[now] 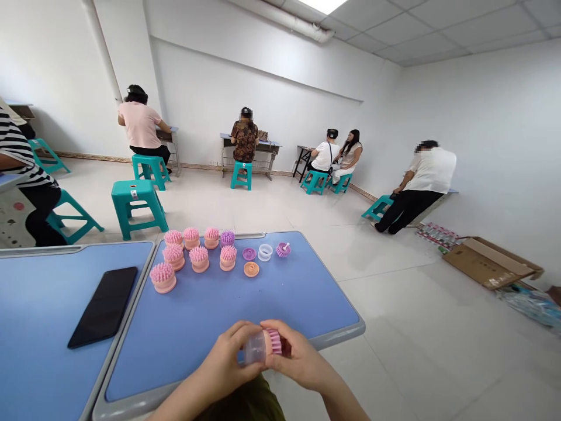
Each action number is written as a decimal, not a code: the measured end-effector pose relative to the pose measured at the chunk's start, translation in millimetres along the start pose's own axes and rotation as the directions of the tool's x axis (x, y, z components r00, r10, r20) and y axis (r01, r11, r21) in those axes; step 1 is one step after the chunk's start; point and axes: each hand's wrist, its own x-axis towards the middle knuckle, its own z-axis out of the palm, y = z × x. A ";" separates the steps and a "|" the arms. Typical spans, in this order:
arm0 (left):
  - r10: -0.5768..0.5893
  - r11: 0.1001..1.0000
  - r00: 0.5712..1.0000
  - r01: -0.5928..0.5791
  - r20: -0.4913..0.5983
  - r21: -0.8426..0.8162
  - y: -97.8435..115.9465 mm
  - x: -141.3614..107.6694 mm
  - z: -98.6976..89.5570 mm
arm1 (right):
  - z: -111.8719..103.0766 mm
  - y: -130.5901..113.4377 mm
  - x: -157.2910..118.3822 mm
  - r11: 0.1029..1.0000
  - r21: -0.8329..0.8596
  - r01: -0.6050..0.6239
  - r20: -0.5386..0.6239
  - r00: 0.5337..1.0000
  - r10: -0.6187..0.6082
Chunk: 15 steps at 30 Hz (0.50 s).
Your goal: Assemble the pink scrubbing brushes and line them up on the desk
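Above the desk's near edge, my two hands hold a small round brush sideways. The fingers of my left hand are wrapped round its clear plastic cup. My right hand grips the pink bristled brush head, which touches the cup's rim. Farther back on the blue desk stand several pink-bristled brushes and a purple one. To their right lie a purple disc, an orange disc, a clear ring and an upturned purple bristle head with a white stem.
A black phone lies on the adjoining desk at left. Beyond the desks are a teal stool and several people at other desks. A cardboard box and plastic bags sit on the floor at right.
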 end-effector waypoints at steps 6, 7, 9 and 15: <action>0.066 0.977 0.997 -0.070 0.027 0.199 -11.5 30.7 3.0 | -4.4 9.5 7.6 0.988 0.152 0.001 -0.208 0.978 0.031; 0.026 0.968 1.000 -0.028 0.009 0.250 -15.4 41.9 1.4 | -8.1 12.3 9.3 0.984 0.177 -0.005 -0.289 0.956 0.057; -0.096 0.918 0.991 0.126 -0.098 0.377 -23.9 67.3 -2.3 | -17.2 18.6 11.4 0.973 0.229 -0.005 -0.436 0.894 0.108; -0.199 0.758 0.944 0.319 -0.264 0.569 -41.0 125.3 -1.2 | -37.5 38.5 8.2 0.967 0.244 0.078 -0.607 0.790 0.089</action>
